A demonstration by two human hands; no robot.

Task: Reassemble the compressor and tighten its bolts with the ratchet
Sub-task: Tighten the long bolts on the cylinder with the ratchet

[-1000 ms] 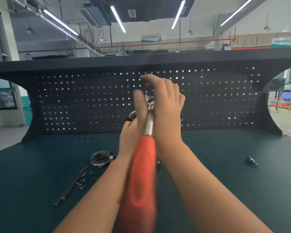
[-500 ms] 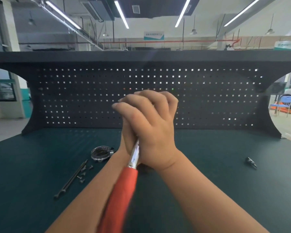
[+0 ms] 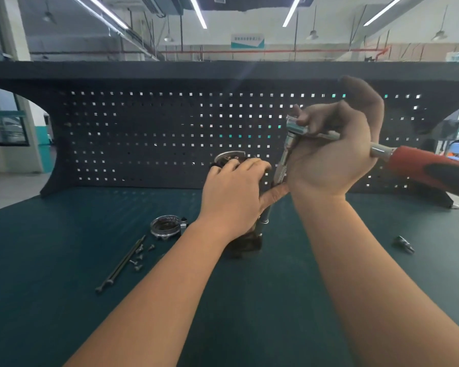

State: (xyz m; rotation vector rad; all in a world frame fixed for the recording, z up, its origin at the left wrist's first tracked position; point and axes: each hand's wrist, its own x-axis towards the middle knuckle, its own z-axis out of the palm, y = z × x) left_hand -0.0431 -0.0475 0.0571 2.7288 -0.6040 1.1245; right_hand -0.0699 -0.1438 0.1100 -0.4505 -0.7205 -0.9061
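Ratchet [image 3: 329,136] gripped in right hand [image 3: 331,154] — left hand [image 3: 233,192] clasps compressor [image 3: 229,160] (just beside).

We note the compressor [image 3: 243,242] standing upright on the green surface [image 3: 64,300], a dark body with a silvery top plate [image 3: 229,156], mostly hidden under the left hand [image 3: 232,193]. The ratchet [image 3: 382,149] is chrome with a red-and-black grip [image 3: 432,169] pointing right; its head [image 3: 296,127] sits high, held by the right hand [image 3: 331,152]. Its knurled extension bar [image 3: 280,173] runs down beside the compressor's right flank.
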